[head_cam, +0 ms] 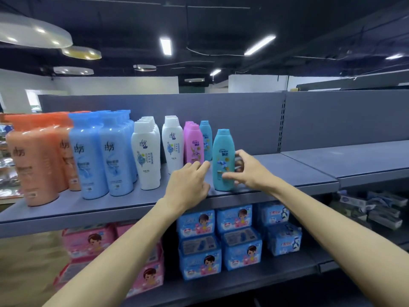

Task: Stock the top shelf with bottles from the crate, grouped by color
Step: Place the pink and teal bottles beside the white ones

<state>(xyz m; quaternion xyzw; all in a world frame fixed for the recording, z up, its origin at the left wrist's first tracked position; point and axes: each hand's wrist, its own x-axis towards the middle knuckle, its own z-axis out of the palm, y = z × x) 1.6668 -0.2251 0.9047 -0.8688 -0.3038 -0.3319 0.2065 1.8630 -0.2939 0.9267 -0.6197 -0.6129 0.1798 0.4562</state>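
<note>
The teal bottle (223,160) stands upright at the top shelf (309,171) front edge, behind it another teal one. The right hand (245,171) seems to cup it loosely mid-body; the left hand (188,185) hovers relaxed. Smooth, rigid plastic, probably slippery: grip the waist.
</note>
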